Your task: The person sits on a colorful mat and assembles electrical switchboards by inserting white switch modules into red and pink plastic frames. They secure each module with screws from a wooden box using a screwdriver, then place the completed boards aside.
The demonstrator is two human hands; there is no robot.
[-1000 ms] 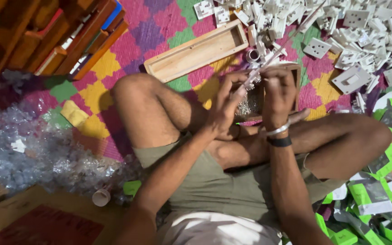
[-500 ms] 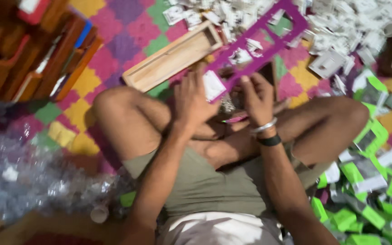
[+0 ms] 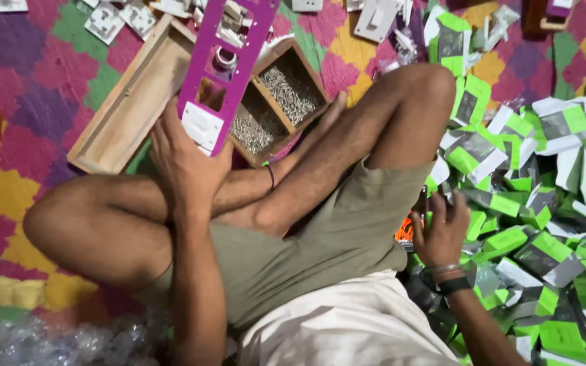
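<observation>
Fingers of the left hand (image 3: pixel 186 163) are closed around the lower end of a long purple plate (image 3: pixel 224 64), which is held up over the crossed legs at the upper left of centre in the frame. A white switch (image 3: pixel 201 127) is already seated in the plate's lowest opening, just above the grip; the openings above it are partly filled, though the parts cannot be told apart. The plate seems to be gripped at its end so that its cut-outs stay uncovered and reachable.

Directly behind the plate a two-part wooden box of screws (image 3: pixel 279 95) is set against the shin, within easy reach, and an empty wooden tray (image 3: pixel 130 102) lies at an angle to its left.

At the lower right the right hand (image 3: pixel 440 230) is spread open and empty, its fingers lowered to the edge of a pile of green and white packets (image 3: pixel 544 203); an orange item beside it cannot be identified. That side is crowded to the frame edge, while the patterned mat (image 3: pixel 35 74) at the upper left is less covered.
</observation>
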